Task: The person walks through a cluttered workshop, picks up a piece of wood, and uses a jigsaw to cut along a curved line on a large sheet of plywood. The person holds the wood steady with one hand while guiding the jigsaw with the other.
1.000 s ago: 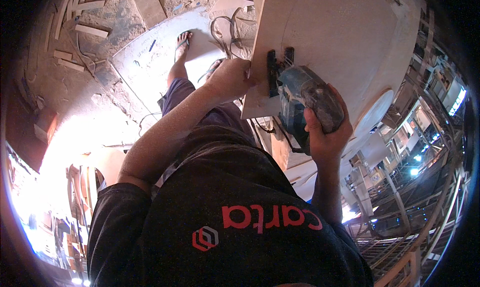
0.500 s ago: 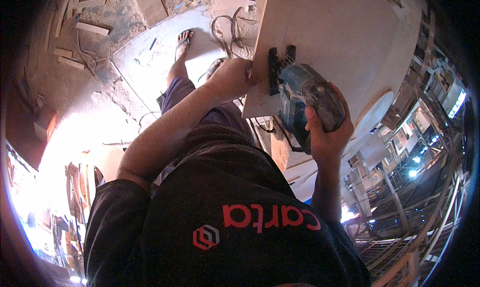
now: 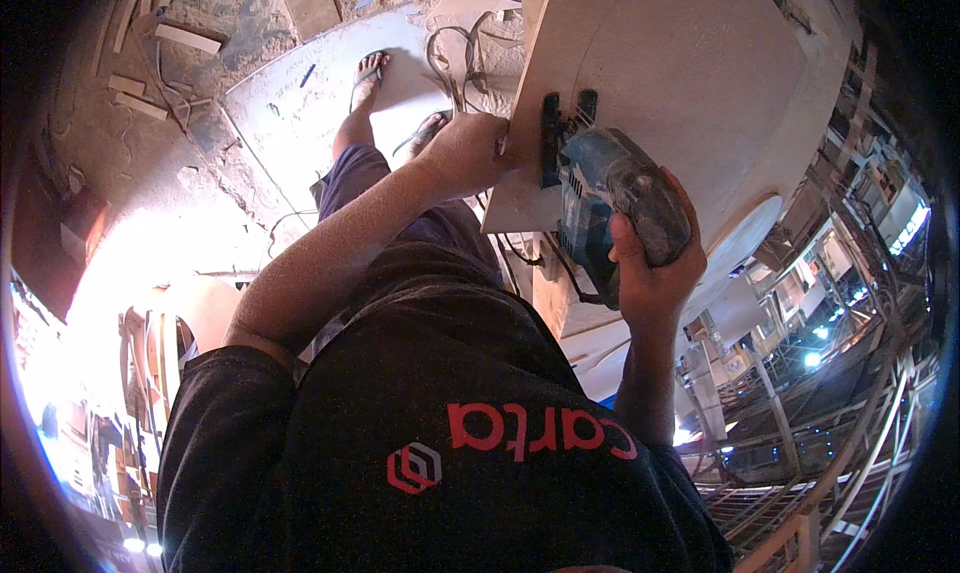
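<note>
Dusty workshop floor (image 3: 240, 51), big pale board (image 3: 700, 73), jigsaw (image 3: 615, 188) in the right hand (image 3: 662, 268).
So the jigsaw's on the board, right in front of the right hand, which is wrapped round its back end; thumb's showing, but most of the fingers are hidden behind the body. Can't make out the blade under the black base plate (image 3: 550, 143). Left hand (image 3: 468, 155) is curled at the board's edge, left of the tool, fingertips mostly out of sight, so I can't tell if it's pinching that edge or just resting there. Beyond the left hand are dark loops (image 3: 437, 55), cable or thin strip, hard to say. The board's far end gets cut off past both hands.
</note>
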`<state>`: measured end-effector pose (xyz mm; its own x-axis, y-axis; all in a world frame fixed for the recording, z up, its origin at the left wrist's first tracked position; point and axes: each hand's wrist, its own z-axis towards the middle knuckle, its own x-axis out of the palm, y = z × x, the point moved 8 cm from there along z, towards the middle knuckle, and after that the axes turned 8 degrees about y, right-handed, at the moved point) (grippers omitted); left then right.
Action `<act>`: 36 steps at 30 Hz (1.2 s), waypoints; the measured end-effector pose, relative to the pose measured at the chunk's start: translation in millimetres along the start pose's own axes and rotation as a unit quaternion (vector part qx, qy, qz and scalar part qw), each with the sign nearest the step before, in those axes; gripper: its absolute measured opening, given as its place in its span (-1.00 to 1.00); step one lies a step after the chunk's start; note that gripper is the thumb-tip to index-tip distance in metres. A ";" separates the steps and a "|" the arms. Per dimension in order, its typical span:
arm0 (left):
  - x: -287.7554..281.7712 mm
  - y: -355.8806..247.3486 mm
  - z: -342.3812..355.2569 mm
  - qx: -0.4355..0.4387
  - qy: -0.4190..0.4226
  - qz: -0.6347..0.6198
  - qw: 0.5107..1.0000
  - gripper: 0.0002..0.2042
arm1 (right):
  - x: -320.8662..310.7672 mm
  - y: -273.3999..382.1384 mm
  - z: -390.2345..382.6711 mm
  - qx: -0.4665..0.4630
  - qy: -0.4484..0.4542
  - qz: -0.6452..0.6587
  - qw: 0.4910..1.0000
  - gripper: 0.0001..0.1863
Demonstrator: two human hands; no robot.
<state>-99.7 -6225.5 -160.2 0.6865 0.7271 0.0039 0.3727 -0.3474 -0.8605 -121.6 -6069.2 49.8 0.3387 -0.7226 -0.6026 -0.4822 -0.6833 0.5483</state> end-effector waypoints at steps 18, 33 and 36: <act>-1.5 -1.1 0.2 -0.005 0.004 -0.019 1.000 -0.74 | -1.3 9.3 7.7 -0.075 -0.014 -0.056 0.995 -0.34; 4.3 5.4 3.7 0.005 -0.003 -0.025 1.000 -0.73 | 0.6 15.3 11.6 -0.082 -0.024 -0.053 0.995 -0.33; 4.8 5.1 4.1 0.008 -0.006 -0.021 1.000 -0.74 | 1.0 17.3 11.6 -0.075 -0.029 -0.043 0.996 -0.33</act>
<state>-97.1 -6221.3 -166.6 0.6620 0.7488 0.0344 0.3919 -0.3067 -0.8674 -138.9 -6080.6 52.0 0.3232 -0.6567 -0.6814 -0.3258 -0.7533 0.5714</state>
